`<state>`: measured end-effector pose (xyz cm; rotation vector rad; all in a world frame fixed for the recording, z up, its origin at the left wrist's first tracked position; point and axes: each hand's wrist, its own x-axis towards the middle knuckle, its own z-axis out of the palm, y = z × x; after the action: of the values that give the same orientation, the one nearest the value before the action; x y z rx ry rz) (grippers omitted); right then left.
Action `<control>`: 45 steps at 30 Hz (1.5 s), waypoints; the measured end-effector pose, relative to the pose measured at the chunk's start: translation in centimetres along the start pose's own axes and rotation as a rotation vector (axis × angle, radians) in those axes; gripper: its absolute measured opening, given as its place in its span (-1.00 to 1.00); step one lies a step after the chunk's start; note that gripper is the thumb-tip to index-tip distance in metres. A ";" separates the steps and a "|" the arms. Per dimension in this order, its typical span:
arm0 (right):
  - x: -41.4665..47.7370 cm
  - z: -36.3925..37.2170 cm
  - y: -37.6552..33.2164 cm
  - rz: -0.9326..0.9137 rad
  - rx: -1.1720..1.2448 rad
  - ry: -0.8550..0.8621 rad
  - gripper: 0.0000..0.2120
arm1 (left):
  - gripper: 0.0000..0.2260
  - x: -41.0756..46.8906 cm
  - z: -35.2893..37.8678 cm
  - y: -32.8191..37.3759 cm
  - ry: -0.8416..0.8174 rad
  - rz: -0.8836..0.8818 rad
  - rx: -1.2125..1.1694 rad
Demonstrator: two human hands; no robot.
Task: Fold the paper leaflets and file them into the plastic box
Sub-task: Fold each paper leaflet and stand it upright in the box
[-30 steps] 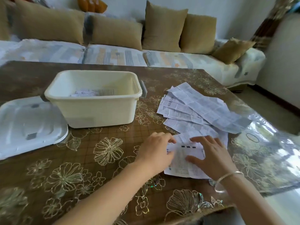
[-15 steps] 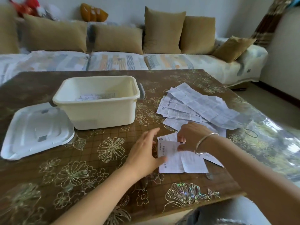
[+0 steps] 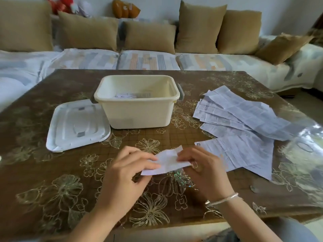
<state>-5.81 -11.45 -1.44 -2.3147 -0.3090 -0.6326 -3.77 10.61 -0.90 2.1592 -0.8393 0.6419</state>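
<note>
We pinch one part-folded leaflet [image 3: 167, 161] between the fingers of our left hand [image 3: 122, 173] and right hand [image 3: 206, 173] over the bench [image 3: 52, 180], with a few filed leaflets [image 3: 125, 96] lying in the plastic box [image 3: 138, 117] and a sizeable unfolded pile [image 3: 244, 119] waiting to its right

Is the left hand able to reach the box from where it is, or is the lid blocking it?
Probably yes. The lid lies beside the box, off it, and bare table runs between the left hand and the box. The hand does hold a leaflet together with the right hand.
</note>
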 end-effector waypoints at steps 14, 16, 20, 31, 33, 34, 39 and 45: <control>-2.7 1.3 0.1 0.113 -0.164 -0.114 -0.60 | -0.82 -2.2 1.7 -0.4 -0.130 -0.391 0.042; -2.5 2.0 0.1 0.133 -0.212 -0.073 -0.63 | -0.84 -1.9 2.0 -0.3 -0.136 -0.404 0.111; -2.4 2.5 -0.1 0.150 -0.294 -0.056 -0.77 | -0.71 -1.5 2.3 -0.2 -0.146 -0.438 0.124; -0.9 1.8 -1.8 0.339 -0.289 -0.177 -0.45 | -0.58 -1.8 2.2 -0.3 -0.190 -0.323 0.216; -0.1 1.9 -2.4 0.427 -0.317 -0.242 -0.43 | -0.80 -1.9 2.3 -0.4 -0.212 -0.263 0.249; 0.2 2.0 -2.7 0.475 -0.337 -0.263 -0.41 | -0.86 -1.9 2.3 -0.4 -0.217 -0.246 0.251; 1.8 2.8 -4.1 0.649 -0.451 -0.391 -0.32 | -0.92 -2.0 2.4 -0.8 -0.191 -0.251 0.206; 2.1 2.8 -3.5 0.677 -0.402 -0.422 -0.53 | -0.88 -2.2 2.5 -1.0 -0.180 -0.260 0.181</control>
<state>-4.43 -6.86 -0.12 -2.6967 0.4498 0.1521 -4.11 10.01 -4.32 2.4661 -0.5938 0.4086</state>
